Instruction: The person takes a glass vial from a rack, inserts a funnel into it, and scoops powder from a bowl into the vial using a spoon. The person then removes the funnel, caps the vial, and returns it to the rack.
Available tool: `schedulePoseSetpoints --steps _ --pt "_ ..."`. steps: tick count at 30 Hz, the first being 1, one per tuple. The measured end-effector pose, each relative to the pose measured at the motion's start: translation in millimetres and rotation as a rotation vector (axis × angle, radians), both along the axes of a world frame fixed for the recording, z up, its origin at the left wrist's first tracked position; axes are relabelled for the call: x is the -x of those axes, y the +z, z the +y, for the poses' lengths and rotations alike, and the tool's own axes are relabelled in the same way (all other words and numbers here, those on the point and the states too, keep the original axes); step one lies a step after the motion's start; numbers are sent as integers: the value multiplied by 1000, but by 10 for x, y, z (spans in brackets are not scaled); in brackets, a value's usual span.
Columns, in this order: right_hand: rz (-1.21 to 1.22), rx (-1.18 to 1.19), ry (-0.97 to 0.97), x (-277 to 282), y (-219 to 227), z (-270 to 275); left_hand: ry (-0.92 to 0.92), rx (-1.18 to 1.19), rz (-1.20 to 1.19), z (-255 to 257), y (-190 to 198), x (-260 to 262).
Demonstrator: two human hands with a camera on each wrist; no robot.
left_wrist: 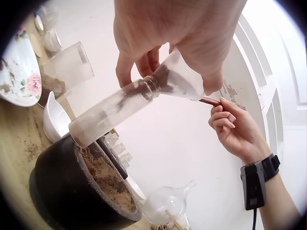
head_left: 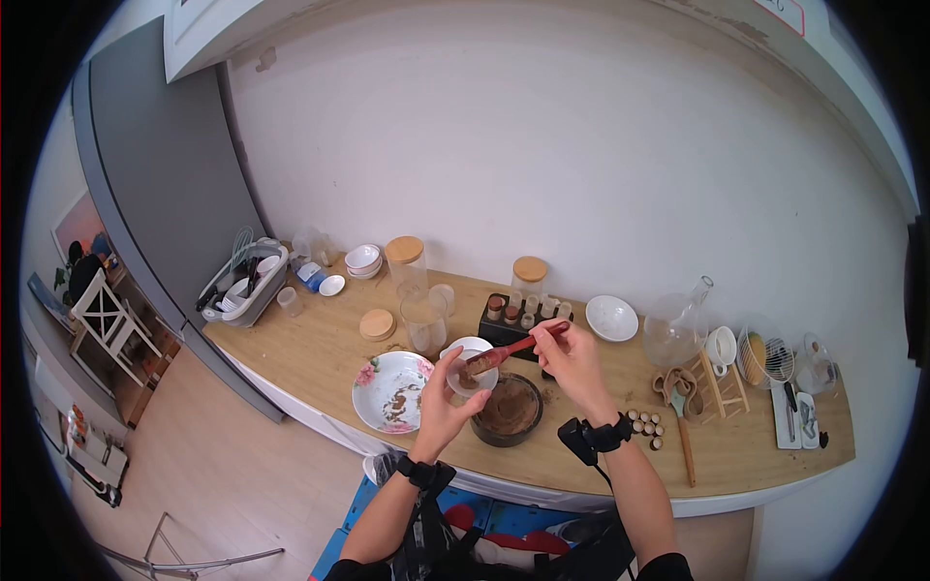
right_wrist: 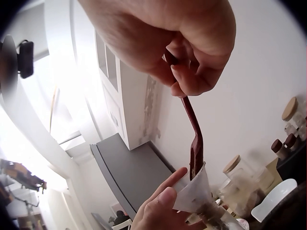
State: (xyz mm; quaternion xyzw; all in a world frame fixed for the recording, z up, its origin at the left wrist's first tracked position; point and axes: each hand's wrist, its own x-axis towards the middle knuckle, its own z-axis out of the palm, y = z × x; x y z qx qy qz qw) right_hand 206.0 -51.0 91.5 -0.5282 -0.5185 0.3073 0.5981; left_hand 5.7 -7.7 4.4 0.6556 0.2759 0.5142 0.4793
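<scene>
Left hand (head_left: 441, 402) fingers grasp clear plastic funnel (left_wrist: 180, 81) on glass tube (left_wrist: 112, 112); right hand (head_left: 572, 358) pinches red wooden spoon (head_left: 509, 351) inside. Filling midway; brown powder remains in black bowl (head_left: 509, 412).

— You have a clear plastic funnel (right_wrist: 194, 191) on a clear glass tube (left_wrist: 112, 112), both dusted with brown powder. The spoon (head_left: 504, 353)?

— Your spoon is glossy reddish wood. The bowl (left_wrist: 72, 191) looks matt black, rough inside; the worktop (head_left: 581, 455) is pale smooth wood.
</scene>
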Motion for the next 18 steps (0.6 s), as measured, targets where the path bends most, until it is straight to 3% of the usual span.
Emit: schedulePoseSetpoints --steps 12,14,18 --pt "-68 -73 90 90 79 -136 -9 0 -17 -3 23 -23" --pt "-307 -106 153 125 110 -176 -8 -18 -5 -7 6 -25" --pt "-156 -115 116 133 128 -211 -4 -13 -22 -11 19 -27"
